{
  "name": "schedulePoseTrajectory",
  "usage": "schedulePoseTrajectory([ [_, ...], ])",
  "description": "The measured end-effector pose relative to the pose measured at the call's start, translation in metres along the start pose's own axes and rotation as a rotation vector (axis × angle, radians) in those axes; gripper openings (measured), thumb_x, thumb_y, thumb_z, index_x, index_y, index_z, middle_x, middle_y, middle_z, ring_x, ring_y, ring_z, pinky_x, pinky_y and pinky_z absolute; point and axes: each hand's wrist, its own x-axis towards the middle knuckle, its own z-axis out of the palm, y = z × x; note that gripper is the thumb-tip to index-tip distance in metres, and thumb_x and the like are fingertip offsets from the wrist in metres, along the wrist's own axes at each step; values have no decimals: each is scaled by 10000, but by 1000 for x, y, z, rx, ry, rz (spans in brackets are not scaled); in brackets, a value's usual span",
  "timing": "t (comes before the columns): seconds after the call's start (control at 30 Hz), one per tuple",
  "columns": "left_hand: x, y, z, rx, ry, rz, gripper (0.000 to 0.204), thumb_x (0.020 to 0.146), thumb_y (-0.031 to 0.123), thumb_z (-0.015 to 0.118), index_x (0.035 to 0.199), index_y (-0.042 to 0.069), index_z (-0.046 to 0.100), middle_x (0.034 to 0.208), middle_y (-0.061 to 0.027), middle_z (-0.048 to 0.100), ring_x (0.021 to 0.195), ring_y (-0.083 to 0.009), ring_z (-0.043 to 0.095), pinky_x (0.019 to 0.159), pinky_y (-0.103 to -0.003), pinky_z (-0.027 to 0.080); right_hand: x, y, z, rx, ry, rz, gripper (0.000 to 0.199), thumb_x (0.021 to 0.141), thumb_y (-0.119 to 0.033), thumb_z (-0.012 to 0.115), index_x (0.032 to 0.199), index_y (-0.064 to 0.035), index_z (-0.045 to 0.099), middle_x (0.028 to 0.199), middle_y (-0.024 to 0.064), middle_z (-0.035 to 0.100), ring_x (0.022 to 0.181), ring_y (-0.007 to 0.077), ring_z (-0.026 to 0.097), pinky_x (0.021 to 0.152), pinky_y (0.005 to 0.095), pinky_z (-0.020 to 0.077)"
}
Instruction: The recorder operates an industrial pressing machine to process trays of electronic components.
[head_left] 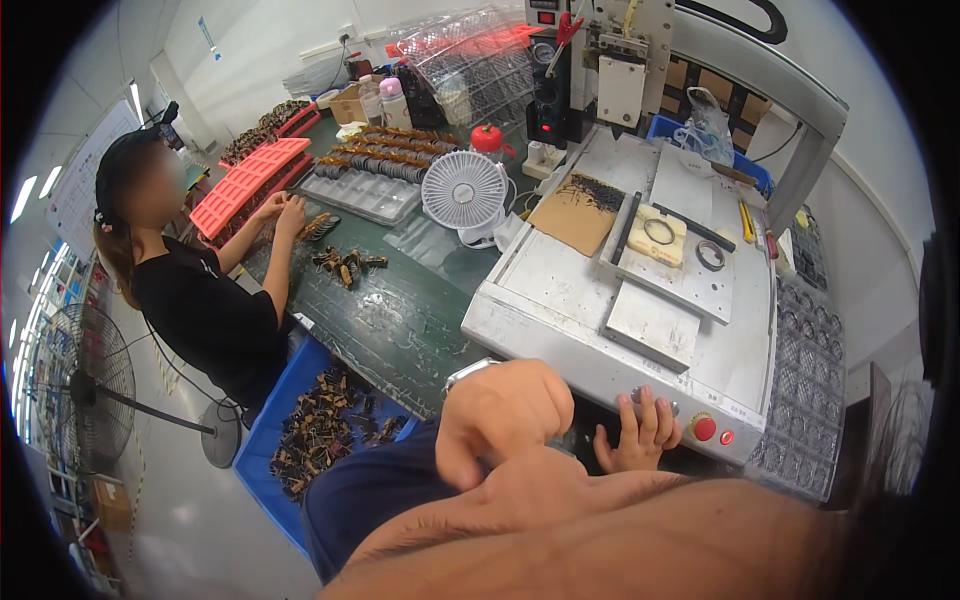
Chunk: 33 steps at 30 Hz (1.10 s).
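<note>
Right hand point(640, 435) spread at machine's front panel point(560, 345) near silver button point(672, 407), left hand point(505, 410) curled, can't tell if gripping; metal ring point(660, 243) on cream block point(637, 238) could get damaged if button's bumped while ring's misaligned.

Wall point(250, 60): rises white behind the tabletop, bearing a power socket point(346, 33) with a cable plugged in.
Tabletop point(400, 325): shows green, with pale scuffs.
Floor point(180, 530): stretches grey and smooth, reflecting light, with yellow marking point(166, 362).
Standing fan point(90, 390): rests on the floor at left, black and round-caged.
Lights point(22, 200): glow as white tubes at far left.
Board point(78, 190): hangs pale near the lights.
</note>
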Motion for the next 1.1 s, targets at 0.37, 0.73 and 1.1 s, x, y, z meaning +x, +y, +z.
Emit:
schedulePoseTrajectory([
  [0.37, -12, -7, -10, 448, -178, -86, 159, 883, 83, 540, 905, -54, 617, 673, -77, 588, 451, -202, 466, 470, -337, 370, 0, 1, 4, 32, 3, -15, 585, 749, -337, 689, 1289, -150, 561, 1441, 126, 433, 1356, 314, 275, 1087, 463, 126],
  [0.73, -10, -2, -7, 433, -58, -51, 195, 903, 146, 547, 816, -19, 606, 617, -49, 566, 428, -156, 430, 462, -301, 366, 1, -2, 3, 26, 0, -9, 582, 754, -323, 693, 1291, -152, 552, 1441, 128, 431, 1348, 319, 287, 1076, 463, 153],
  [1.1, -7, -1, -10, 440, -64, -50, 221, 907, 183, 555, 784, 2, 589, 607, -49, 560, 430, -158, 429, 471, -299, 376, 3, 0, 5, 20, 26, -17, 585, 757, -323, 692, 1298, -155, 546, 1441, 120, 431, 1351, 320, 286, 1089, 464, 139],
])
